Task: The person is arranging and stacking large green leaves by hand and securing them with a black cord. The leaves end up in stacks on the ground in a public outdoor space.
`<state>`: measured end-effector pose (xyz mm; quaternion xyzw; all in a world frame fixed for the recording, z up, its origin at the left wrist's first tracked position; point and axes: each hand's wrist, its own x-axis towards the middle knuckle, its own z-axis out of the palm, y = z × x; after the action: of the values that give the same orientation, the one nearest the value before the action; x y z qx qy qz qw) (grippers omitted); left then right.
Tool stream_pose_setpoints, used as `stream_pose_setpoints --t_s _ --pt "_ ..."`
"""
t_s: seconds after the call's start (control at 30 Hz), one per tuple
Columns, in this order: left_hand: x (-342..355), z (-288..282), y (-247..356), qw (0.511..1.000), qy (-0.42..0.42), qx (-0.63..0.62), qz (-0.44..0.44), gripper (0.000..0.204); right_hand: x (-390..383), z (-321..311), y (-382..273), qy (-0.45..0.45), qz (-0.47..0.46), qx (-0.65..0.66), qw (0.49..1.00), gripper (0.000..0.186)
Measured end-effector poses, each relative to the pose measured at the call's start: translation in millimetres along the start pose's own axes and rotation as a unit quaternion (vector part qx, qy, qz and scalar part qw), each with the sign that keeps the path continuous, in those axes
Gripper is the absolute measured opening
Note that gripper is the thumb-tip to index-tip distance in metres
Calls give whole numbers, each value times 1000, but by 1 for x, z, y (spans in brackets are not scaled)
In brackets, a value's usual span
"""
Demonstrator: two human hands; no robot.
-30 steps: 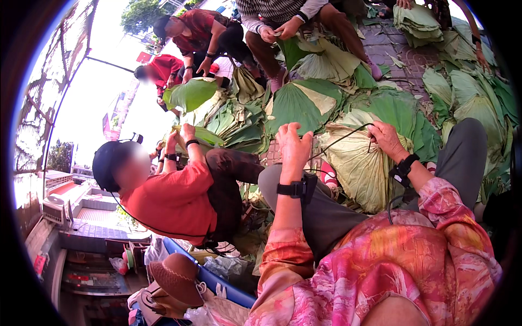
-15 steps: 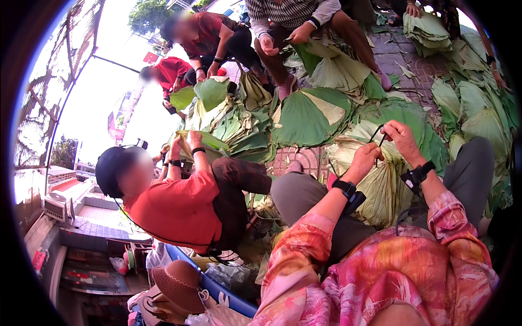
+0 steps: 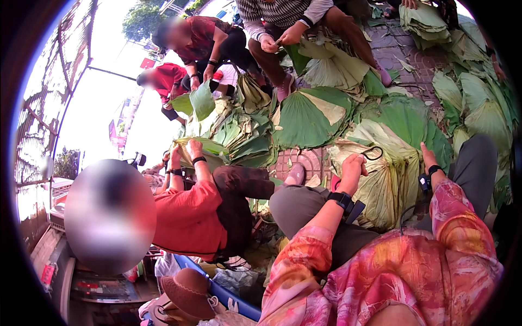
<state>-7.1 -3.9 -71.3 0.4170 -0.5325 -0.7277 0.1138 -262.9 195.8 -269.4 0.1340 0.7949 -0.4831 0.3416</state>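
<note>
Here, hands [image 3: 354,174] [image 3: 428,157] apart, cord [image 3: 375,159] in left

Near left: brown brimmed hat [image 3: 187,293] beside a blue tub [image 3: 242,305], the hat overlapping its rim in view. Crumpled clear plastic [image 3: 236,278] just past the rim; white cloth [image 3: 166,265] near the hat. Left, mid-ground: seated co-worker in red shirt [image 3: 187,225], dark trousers. Far left: two more co-workers bent forward, one in dark red top [image 3: 208,41], one in brighter red [image 3: 167,79]. Far centre: seated person in striped top [image 3: 274,15] — pink shoes. Reddish patterned paving [image 3: 296,158] mid-scene. Left edge: rusty lattice [image 3: 60,76]. Beyond — treetop [image 3: 142,23], small red flag [image 3: 147,63], dark bush [image 3: 66,163].
</note>
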Motion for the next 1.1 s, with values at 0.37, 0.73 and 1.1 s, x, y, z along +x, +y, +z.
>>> stream_pose_setpoints --t_s 0.37,0.73,1.1 --pt "4 -16 3 1000 18 -9 -18 18 20 -4 10 -7 35 104 994 73" --pt "10 -4 26 994 62 93 3 21 -109 38 -43 -17 -258 -90 962 59" --pt "12 -22 4 940 55 336 -4 27 -233 89 -33 -321 -455 -161 815 60"
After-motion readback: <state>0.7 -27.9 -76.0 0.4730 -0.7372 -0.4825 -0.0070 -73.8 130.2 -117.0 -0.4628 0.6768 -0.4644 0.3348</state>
